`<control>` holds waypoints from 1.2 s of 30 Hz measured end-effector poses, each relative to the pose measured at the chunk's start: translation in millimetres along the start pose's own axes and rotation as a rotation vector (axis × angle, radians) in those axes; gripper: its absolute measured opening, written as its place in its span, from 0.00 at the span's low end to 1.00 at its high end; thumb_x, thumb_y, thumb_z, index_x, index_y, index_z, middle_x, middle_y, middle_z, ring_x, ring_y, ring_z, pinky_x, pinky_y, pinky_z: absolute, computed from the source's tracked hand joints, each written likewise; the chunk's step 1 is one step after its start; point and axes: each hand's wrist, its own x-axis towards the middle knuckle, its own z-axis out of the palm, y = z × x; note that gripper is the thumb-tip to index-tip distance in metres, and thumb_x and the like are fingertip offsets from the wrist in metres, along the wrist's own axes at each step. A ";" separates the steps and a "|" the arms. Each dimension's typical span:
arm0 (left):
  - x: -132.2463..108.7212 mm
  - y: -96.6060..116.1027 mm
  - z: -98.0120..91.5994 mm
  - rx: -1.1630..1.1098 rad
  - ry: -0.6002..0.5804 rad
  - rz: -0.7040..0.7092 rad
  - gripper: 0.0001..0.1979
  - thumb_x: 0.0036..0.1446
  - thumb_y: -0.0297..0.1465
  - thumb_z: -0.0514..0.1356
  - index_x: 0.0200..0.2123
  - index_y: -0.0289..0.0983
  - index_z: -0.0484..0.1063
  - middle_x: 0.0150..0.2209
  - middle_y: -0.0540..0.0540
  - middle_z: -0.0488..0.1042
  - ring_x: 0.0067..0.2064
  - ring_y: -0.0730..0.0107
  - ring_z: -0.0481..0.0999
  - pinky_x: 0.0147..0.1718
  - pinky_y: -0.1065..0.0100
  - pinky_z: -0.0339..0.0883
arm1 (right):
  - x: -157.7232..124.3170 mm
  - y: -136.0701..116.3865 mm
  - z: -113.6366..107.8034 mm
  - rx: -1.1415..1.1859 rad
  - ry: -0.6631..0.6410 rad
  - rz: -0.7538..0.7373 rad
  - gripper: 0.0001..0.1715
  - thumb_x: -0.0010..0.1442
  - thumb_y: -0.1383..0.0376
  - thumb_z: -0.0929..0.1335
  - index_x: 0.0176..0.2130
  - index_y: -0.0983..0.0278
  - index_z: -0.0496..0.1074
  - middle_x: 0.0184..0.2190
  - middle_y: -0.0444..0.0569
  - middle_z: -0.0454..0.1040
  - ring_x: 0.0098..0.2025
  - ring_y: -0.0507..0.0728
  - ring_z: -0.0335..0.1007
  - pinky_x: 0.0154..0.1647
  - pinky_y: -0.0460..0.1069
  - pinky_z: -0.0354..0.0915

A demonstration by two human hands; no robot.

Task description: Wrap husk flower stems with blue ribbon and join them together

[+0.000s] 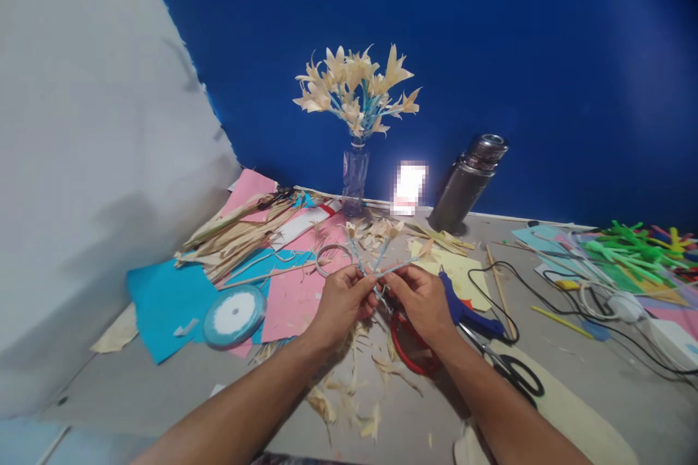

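Both hands meet over the middle of the table. My left hand (347, 298) is closed in a pinch on the thin blue-wrapped stems of several small corn-husk flowers (393, 231). My right hand (417, 298) pinches a blue stem at the same crossing point, with its flower leaning to the right. Just beneath the right hand lie red-handled scissors (414, 360). A blue glue gun (474, 318) rests right of that hand. Beyond the hands, a clear bottle (355, 178) holds a bunch of pale husk flowers (357, 83) on blue stems.
A blue ribbon spool (235, 315) sits on coloured paper at left, near a tape roll (334, 248) and dried husks (240, 229). Black-handled scissors (518, 374), a dark flask (467, 185), cables and green pipe cleaners (627, 251) are at right. Husk scraps litter the front.
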 end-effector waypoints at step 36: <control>8.2 0.2 -7.2 -0.324 -0.255 -0.197 0.14 0.52 0.33 0.66 0.40 0.36 0.69 0.26 0.52 0.71 0.18 0.82 0.62 0.17 0.77 0.55 | 1.0 0.9 -8.7 0.097 0.109 -0.041 0.16 0.59 0.54 0.71 0.30 0.64 0.77 0.25 0.47 0.77 0.27 0.54 0.71 0.30 0.48 0.66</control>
